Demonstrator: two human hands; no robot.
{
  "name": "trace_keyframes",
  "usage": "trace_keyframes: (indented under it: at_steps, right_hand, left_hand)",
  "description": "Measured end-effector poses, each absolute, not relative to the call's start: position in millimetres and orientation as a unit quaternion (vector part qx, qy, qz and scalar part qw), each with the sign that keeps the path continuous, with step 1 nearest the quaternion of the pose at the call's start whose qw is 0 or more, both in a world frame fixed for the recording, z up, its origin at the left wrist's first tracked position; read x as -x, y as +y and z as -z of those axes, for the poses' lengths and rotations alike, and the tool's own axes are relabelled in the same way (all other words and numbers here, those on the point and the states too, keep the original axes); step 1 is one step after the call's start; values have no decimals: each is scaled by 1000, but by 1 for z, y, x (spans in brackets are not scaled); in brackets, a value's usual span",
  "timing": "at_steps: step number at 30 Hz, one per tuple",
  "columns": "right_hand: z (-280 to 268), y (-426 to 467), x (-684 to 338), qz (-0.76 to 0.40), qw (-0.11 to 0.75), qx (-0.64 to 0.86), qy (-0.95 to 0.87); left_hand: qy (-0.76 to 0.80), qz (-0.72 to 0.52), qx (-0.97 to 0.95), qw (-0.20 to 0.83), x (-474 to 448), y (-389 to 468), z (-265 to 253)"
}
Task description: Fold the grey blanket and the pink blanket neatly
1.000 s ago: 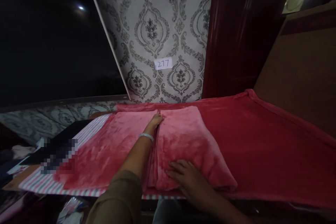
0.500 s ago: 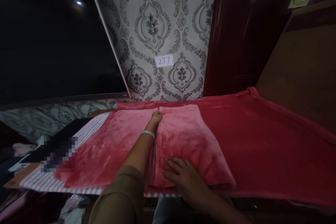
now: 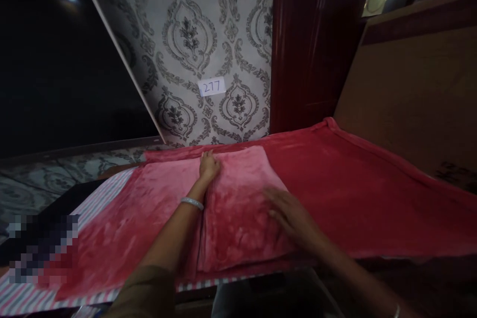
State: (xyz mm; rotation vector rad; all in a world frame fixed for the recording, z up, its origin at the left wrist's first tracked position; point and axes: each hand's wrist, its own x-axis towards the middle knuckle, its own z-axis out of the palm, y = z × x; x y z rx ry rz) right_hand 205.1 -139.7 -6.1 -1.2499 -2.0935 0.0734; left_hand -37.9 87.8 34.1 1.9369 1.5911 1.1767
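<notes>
A plush red blanket lies spread out, with a folded section doubled over on its middle part. My left hand, a bracelet at its wrist, is at the far edge of that section, near the crease. Its fingers are curled onto the cloth. My right hand is over the section's right side, slightly blurred, with its fingers stretched out and holding nothing. Under the blanket a striped cloth shows along the left and front edges.
Patterned wallpaper with a paper label stands behind. A large dark screen is at the left. A cardboard box borders the right side. Beside the striped cloth is a black flat item, partly pixelated.
My right hand has moved away from me and to the right across the folded section. My left hand stays at the far edge. The view has turned slightly right.
</notes>
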Motion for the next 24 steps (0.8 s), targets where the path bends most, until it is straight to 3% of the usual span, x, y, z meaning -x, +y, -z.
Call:
trace_keyframes:
  at_steps: [5, 9, 14, 19, 24]
  right_hand:
    - [41, -138, -221, 25, 244, 536, -808]
    - [60, -151, -207, 3, 197, 538, -820]
    - [46, -151, -209, -47, 172, 552, -815]
    - [22, -142, -211, -48, 191, 540, -818]
    - [34, -140, -205, -60, 191, 481, -853]
  left_hand:
    - [484, -178, -855, 63, 8, 30, -20]
    - [488, -42, -871, 42, 5, 3, -2]
    - [505, 2, -859, 77, 0, 6, -24]
    - [464, -33, -883, 64, -45, 18, -59]
    - [436, -2, -896, 78, -90, 43, -47]
